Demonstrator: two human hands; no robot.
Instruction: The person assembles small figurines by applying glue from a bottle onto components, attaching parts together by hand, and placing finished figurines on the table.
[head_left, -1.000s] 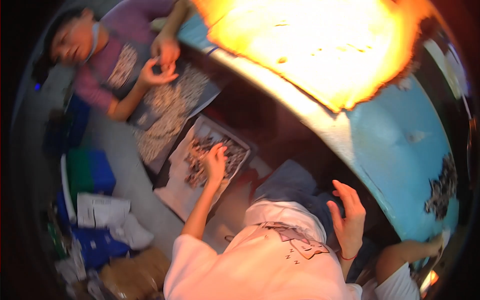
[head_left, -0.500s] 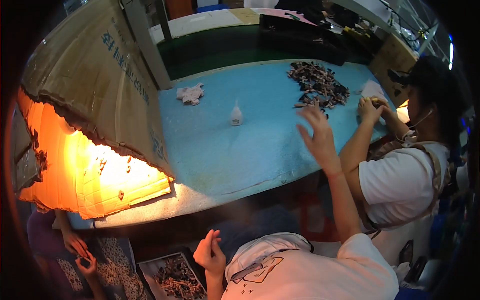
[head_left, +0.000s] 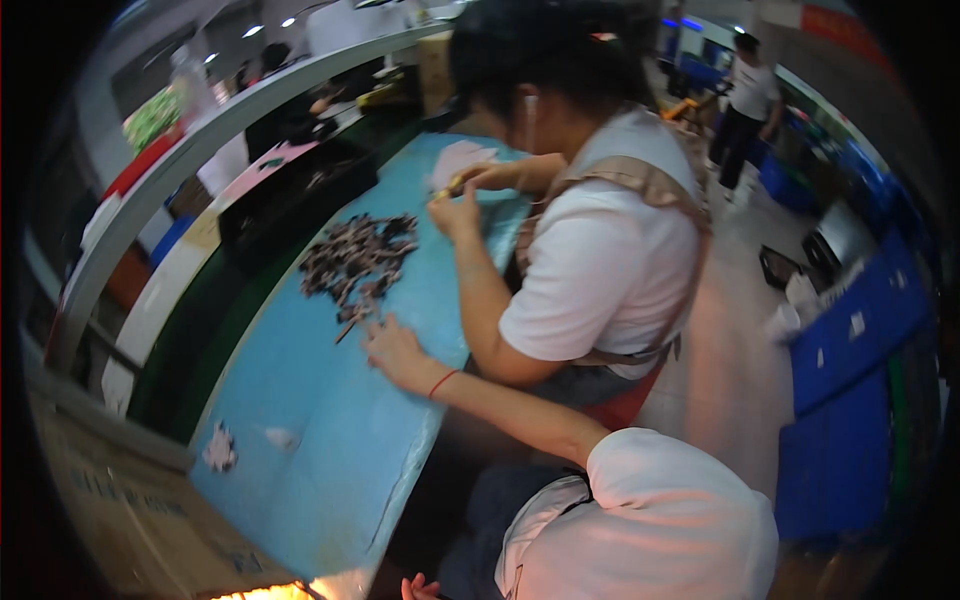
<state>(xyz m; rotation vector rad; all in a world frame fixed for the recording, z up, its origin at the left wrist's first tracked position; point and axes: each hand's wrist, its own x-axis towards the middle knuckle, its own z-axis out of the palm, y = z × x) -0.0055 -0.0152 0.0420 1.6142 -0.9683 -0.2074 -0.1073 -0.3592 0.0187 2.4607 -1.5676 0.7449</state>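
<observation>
A loose pile of small dark and pinkish-tan pieces (head_left: 360, 255) lies on the light blue tabletop (head_left: 300, 380). My right hand (head_left: 400, 355), a red string round its wrist, reaches over the table to the near end of this pile. Its fingers are stretched out and slightly apart; blur hides whether they touch a piece. What the pieces are is too small to tell. Only the fingertips of my left hand (head_left: 418, 587) show at the bottom edge, apart, with nothing visible in them.
A co-worker (head_left: 610, 240) sits close on the right, both hands on a small yellowish thing above white paper (head_left: 462, 160). A small whitish bottle (head_left: 282, 438) and a crumpled cloth (head_left: 220, 447) are on the table's left. Cardboard (head_left: 140, 510) stands lower left. A black tray (head_left: 300, 195) lies beyond.
My view has swung to the right. My right hand has moved from above the table to the pile's near end. My left hand has mostly left the picture at the bottom.
</observation>
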